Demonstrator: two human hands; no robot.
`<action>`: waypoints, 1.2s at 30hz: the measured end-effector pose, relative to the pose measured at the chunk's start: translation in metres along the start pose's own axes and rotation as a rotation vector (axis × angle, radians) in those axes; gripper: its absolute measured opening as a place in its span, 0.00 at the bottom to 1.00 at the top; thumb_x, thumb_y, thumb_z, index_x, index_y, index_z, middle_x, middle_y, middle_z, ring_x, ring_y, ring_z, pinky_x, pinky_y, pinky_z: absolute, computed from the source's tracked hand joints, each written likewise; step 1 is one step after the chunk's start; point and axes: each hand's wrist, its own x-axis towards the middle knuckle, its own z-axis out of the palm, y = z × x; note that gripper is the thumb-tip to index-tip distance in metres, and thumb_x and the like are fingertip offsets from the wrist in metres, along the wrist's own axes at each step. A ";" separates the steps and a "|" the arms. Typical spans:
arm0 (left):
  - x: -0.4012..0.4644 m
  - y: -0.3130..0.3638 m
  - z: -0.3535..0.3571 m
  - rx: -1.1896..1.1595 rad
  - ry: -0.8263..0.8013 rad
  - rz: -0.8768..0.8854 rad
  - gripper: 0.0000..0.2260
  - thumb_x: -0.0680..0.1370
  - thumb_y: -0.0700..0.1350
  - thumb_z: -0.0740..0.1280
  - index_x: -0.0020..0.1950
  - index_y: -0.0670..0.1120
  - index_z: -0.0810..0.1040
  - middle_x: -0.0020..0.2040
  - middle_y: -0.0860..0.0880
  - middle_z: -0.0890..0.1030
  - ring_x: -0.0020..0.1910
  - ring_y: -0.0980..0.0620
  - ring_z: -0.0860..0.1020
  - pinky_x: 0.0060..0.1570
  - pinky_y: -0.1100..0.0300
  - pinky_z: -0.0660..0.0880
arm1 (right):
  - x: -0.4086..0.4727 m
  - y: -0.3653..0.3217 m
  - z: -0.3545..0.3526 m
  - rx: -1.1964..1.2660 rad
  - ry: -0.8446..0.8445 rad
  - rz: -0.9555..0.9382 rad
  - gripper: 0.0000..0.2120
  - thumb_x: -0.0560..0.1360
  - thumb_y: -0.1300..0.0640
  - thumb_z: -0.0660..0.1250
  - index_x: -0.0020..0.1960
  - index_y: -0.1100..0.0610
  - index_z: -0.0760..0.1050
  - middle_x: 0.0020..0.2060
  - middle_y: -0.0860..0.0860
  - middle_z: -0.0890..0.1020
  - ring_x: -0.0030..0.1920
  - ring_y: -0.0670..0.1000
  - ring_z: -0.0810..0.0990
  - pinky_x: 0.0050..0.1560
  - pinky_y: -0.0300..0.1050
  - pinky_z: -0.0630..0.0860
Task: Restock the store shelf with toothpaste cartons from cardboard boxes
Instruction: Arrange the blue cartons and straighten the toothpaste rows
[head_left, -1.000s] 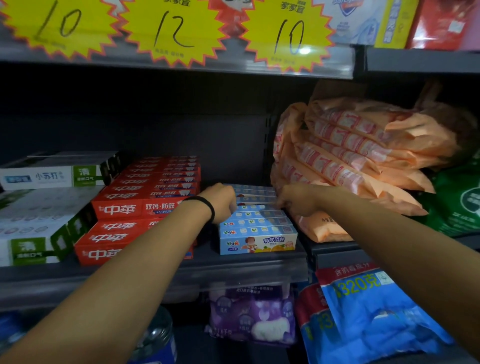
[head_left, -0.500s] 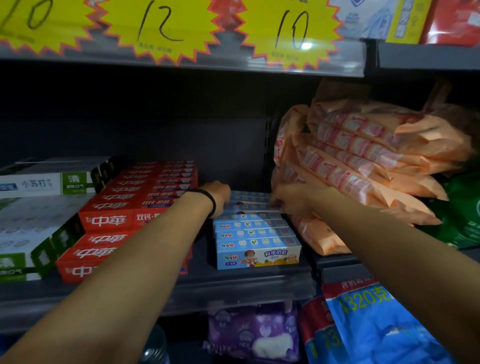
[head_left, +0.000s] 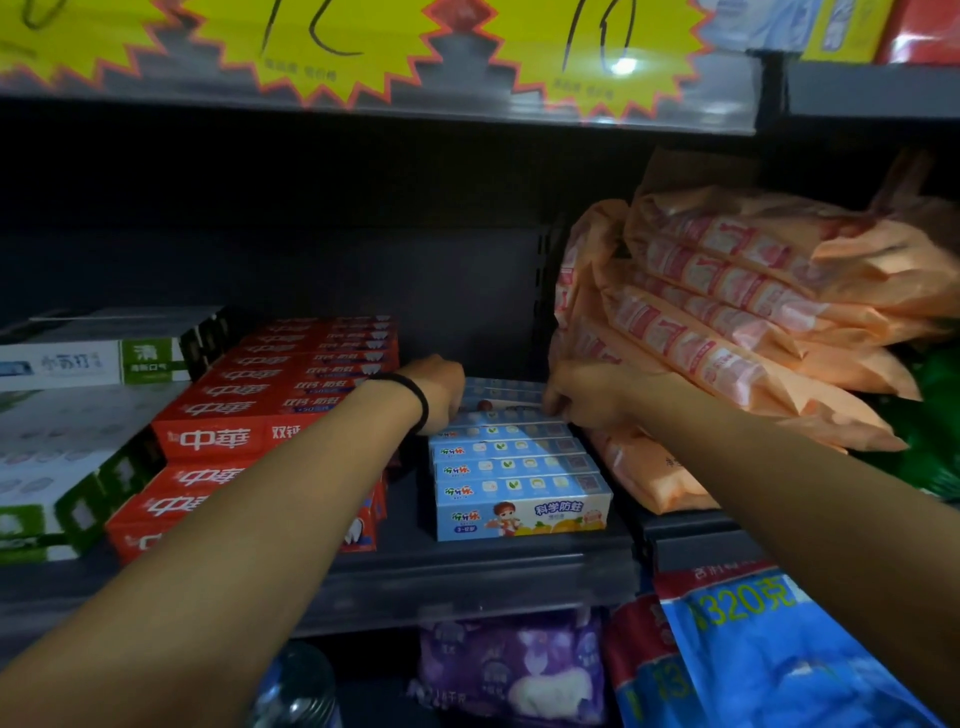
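Both hands reached deep into the shelf (head_left: 467, 577) — left hand (head_left: 439, 389) and right hand (head_left: 576, 397) curled on opposite ends of a blue carton at the back of the blue toothpaste cartons (head_left: 519, 478) row. Likely risk: the right forearm pressed against the orange packets (head_left: 727, 322) piled beside it, so a nudge could slide them onto the row; pushing too hard could skew the cartons. Red toothpaste cartons (head_left: 249, 415) sat stacked just left. No cardboard boxes in view.
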 end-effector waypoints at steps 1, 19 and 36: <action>0.000 0.000 0.001 0.010 -0.002 0.002 0.06 0.76 0.39 0.66 0.52 0.41 0.81 0.53 0.44 0.81 0.51 0.46 0.79 0.53 0.54 0.77 | 0.000 0.000 0.000 0.002 -0.008 -0.006 0.15 0.76 0.66 0.63 0.59 0.57 0.81 0.57 0.49 0.81 0.58 0.49 0.77 0.53 0.34 0.68; 0.058 -0.023 -0.022 -0.006 0.029 0.091 0.25 0.72 0.41 0.73 0.69 0.44 0.72 0.65 0.46 0.75 0.61 0.48 0.75 0.61 0.55 0.73 | 0.039 0.016 -0.025 -0.016 -0.015 0.044 0.25 0.71 0.57 0.74 0.67 0.58 0.73 0.60 0.52 0.78 0.59 0.51 0.76 0.60 0.43 0.74; 0.084 -0.030 -0.002 0.078 -0.060 0.100 0.21 0.67 0.44 0.77 0.59 0.46 0.80 0.56 0.49 0.81 0.53 0.50 0.79 0.56 0.54 0.76 | 0.065 0.023 -0.017 -0.017 -0.163 0.042 0.21 0.69 0.60 0.75 0.61 0.60 0.77 0.56 0.53 0.80 0.56 0.53 0.79 0.51 0.42 0.75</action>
